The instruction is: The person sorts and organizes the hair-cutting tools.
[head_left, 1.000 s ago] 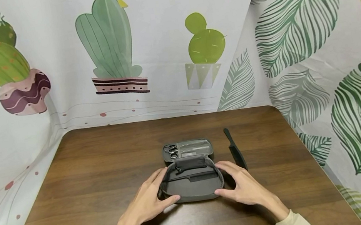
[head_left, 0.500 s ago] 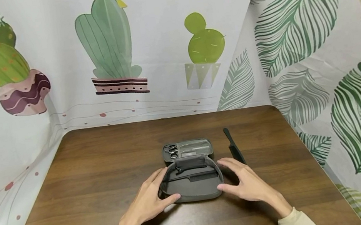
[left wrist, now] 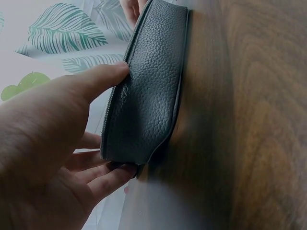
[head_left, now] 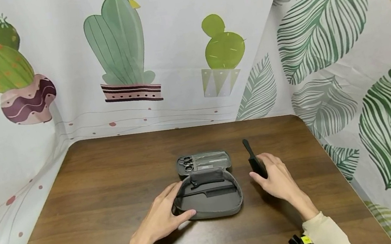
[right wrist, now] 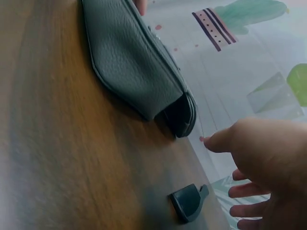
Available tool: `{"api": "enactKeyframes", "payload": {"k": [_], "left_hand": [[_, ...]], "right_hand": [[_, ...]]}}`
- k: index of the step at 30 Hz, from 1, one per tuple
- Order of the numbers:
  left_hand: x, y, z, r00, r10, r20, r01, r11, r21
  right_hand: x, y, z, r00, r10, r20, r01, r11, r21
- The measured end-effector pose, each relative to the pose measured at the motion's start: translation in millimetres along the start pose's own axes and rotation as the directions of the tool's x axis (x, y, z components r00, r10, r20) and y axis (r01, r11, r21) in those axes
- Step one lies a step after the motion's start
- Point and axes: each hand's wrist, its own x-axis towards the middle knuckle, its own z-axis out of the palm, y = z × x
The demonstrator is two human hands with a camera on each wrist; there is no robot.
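Observation:
An unzipped dark grey case with pebbled sides lies open on the table. My left hand holds its left end, thumb at the front rim and fingers round the side. Inside lie a black tail comb and a black hair clip. Scissors and other items sit under a clear pocket in the lid. My right hand hovers over the lower end of a black handled comb, partly covering it. In the right wrist view its fingers are spread, apart from the comb.
The brown wooden table extends all round the case. Behind and beside it hangs a white cloth printed with cacti and leaves.
My right hand has let go of the case's right end and moved right, to the handled comb. The left hand stays on the case, which has not visibly moved.

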Motion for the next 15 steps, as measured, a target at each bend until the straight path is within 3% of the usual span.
{"api": "enactKeyframes", "payload": {"k": [15], "left_hand": [[-1.0, 0.2, 1.8, 1.000, 0.014, -0.027, -0.014, 1.000, -0.001]], "right_hand": [[11, 14, 12, 0.988, 0.130, 0.084, -0.120, 0.986, -0.119]]}}
